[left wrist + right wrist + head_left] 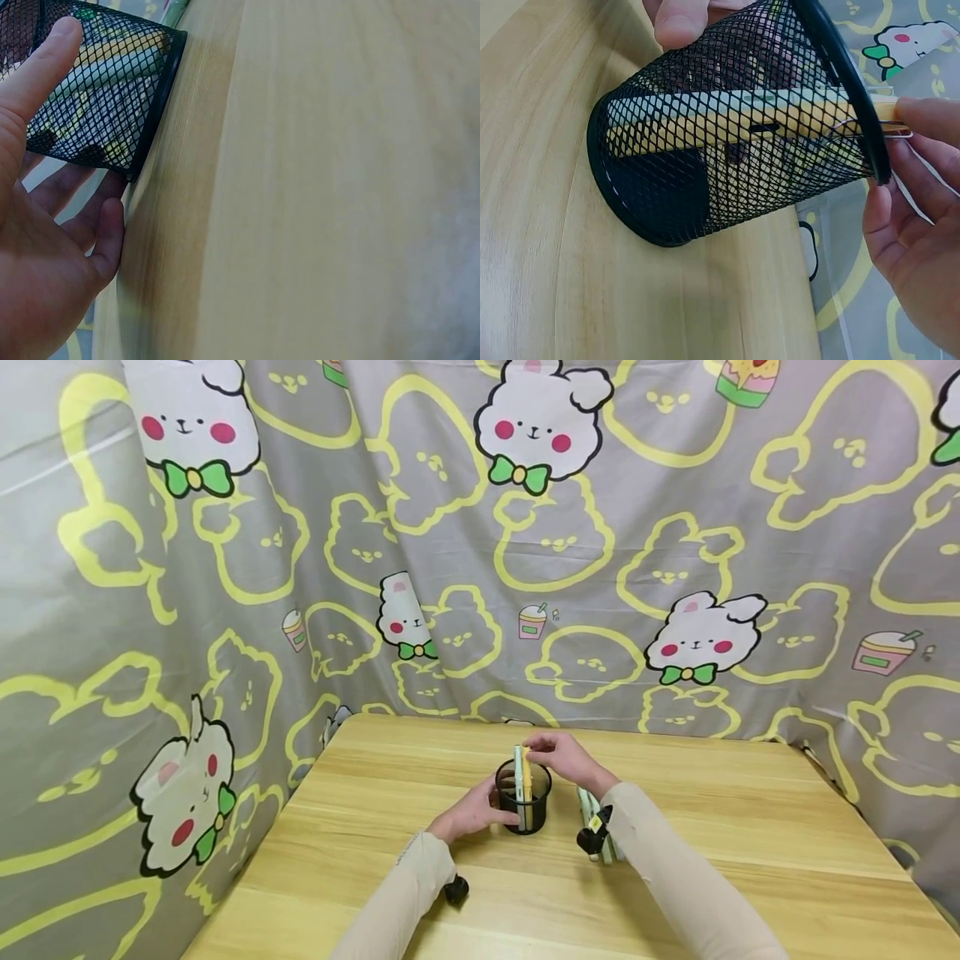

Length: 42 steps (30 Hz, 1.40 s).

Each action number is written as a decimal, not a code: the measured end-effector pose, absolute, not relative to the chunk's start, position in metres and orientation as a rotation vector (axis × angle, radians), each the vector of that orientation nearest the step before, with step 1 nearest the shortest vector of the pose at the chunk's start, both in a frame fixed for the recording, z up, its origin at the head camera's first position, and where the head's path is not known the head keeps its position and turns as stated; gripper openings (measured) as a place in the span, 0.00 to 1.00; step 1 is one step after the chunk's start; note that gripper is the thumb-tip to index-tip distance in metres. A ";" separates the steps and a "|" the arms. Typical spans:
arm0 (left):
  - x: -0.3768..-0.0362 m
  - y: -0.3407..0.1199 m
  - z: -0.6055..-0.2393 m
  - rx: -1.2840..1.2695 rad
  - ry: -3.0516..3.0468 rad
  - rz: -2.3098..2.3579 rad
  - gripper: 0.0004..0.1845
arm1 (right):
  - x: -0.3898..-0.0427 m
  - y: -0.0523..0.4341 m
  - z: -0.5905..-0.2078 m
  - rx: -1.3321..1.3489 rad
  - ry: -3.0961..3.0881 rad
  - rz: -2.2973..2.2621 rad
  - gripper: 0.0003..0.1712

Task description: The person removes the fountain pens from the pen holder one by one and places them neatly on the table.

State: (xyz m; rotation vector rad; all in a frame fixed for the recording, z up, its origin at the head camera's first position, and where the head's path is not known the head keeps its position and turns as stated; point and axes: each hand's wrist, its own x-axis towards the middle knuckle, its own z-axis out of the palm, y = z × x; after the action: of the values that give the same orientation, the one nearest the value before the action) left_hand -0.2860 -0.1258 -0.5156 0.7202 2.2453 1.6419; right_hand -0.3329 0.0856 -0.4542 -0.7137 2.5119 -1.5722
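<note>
A black mesh pen holder stands on the wooden table, upright. My left hand holds it from the left side, with the thumb along the mesh and fingers round the far side. Inside the holder lean a slim pale mint stick-like item and a yellow one side by side. The yellow item, with a dark slot and a metal clip at its top, reaches past the rim. My right hand pinches its upper end between thumb and fingers, close over the rim.
Several slim pale green items lie on the table right of the holder, partly hidden under my right wrist. A grey curtain with cartoon prints hangs behind the table and along its left side.
</note>
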 end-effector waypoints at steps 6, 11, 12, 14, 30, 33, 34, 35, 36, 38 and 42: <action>-0.285 -0.126 -0.516 0.698 2.264 1.619 0.39 | -0.329 0.092 -0.453 -0.698 2.548 -1.528 0.14; -0.286 -0.126 -0.517 0.692 2.279 1.614 0.39 | -0.326 0.096 -0.452 -0.716 2.536 -1.548 0.16; -0.286 -0.126 -0.517 0.696 2.277 1.615 0.38 | -0.326 0.097 -0.452 -0.730 2.532 -1.553 0.16; -0.287 -0.126 -0.517 0.707 2.273 1.617 0.38 | -0.325 0.098 -0.452 -0.762 2.526 -1.557 0.17; -0.285 -0.127 -0.516 0.711 2.274 1.610 0.40 | -0.320 0.108 -0.442 -0.688 2.485 -1.701 0.17; -0.285 -0.127 -0.516 0.706 2.271 1.610 0.41 | -0.319 0.111 -0.438 -0.689 2.465 -1.779 0.17; -0.285 -0.127 -0.516 0.703 2.268 1.612 0.41 | -0.319 0.112 -0.437 -0.693 2.467 -1.799 0.18; -0.285 -0.127 -0.516 0.700 2.263 1.615 0.41 | -0.319 0.113 -0.435 -0.688 2.471 -1.820 0.18; -0.285 -0.127 -0.516 0.699 2.260 1.615 0.41 | -0.318 0.114 -0.434 -0.677 2.469 -1.849 0.18; -0.285 -0.127 -0.516 0.693 2.261 1.614 0.41 | -0.318 0.117 -0.431 -0.663 2.469 -1.901 0.19; -0.286 -0.127 -0.518 0.699 2.273 1.607 0.41 | -0.318 0.123 -0.426 -0.640 2.436 -2.039 0.19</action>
State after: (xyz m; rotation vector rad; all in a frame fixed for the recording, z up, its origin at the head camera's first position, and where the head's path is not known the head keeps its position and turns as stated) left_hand -0.2861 -0.1270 -0.5177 0.6987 2.2727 1.6068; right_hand -0.3182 0.1227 -0.4264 -0.6396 2.4360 -2.0388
